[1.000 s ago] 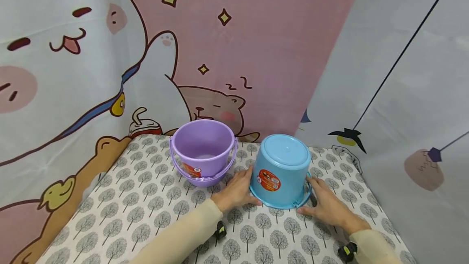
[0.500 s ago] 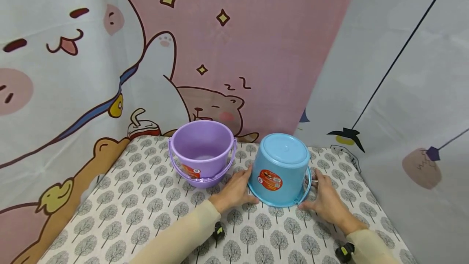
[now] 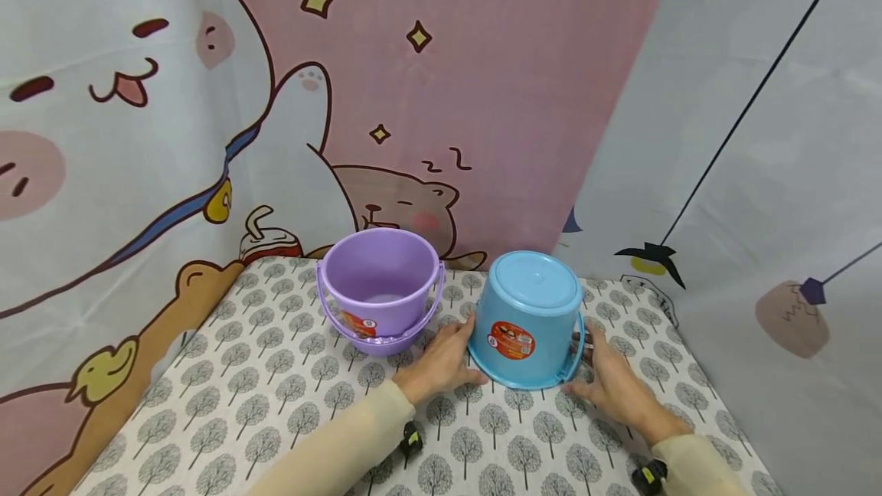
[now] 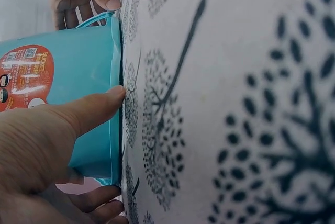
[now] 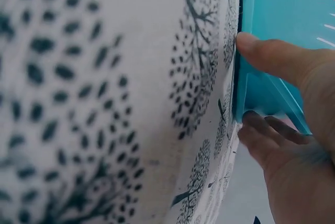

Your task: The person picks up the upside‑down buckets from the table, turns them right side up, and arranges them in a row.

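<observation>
A light-blue plastic bucket (image 3: 527, 327) stands upside down on the tree-print cloth, its rim down and its base up. My left hand (image 3: 444, 362) holds it by the left side, the thumb lying near the rim at the front and the fingers going round behind. On the other side my right hand (image 3: 613, 381) holds the rim between thumb and fingers, close to the hanging handle (image 3: 579, 350). In the right wrist view the fingertips (image 5: 256, 122) meet the rim. An orange-red label (image 3: 511, 341) faces me.
Left of the blue bucket stands a purple bucket (image 3: 382, 285), upright with its mouth up and its handle lowered to the front. Cartoon-print curtains (image 3: 524, 98) rise behind and beside the cloth-covered table (image 3: 276, 419).
The blue bucket has turned slightly, so its label has moved a little right and the handle shows more. My right hand has shifted slightly along the handle side.
</observation>
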`<state>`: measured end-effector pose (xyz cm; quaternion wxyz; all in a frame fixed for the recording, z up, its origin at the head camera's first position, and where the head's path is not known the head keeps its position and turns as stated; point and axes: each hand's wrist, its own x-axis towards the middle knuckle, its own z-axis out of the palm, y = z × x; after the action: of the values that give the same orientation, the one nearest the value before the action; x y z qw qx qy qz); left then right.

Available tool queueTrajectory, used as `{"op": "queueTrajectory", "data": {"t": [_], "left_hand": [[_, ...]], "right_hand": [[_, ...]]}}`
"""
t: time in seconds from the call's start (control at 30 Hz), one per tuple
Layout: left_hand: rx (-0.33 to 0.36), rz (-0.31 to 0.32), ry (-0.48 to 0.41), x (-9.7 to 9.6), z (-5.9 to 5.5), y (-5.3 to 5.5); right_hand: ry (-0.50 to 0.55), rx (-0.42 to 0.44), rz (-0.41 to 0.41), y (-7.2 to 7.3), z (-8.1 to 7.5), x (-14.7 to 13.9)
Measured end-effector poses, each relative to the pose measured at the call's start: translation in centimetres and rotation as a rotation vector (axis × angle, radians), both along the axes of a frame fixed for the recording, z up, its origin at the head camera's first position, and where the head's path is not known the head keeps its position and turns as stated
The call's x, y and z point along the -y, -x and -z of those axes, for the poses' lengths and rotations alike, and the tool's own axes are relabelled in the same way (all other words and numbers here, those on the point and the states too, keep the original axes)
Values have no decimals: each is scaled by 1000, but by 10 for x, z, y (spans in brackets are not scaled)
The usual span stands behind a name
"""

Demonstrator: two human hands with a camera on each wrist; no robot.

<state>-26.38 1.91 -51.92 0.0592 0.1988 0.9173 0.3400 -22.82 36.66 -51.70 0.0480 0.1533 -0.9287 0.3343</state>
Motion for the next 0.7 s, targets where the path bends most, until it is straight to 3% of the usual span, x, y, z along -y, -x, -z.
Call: {"op": "queueTrajectory", "data": {"t": [0.3,0.7], "left_hand": [[29,-9,-101,0,-2,-5],[-93,6,-234,-5,-5,-9]], "right_hand": [[39,-24,-1,1,-1,4],[51,-97,0,-4,-10,2]]}}
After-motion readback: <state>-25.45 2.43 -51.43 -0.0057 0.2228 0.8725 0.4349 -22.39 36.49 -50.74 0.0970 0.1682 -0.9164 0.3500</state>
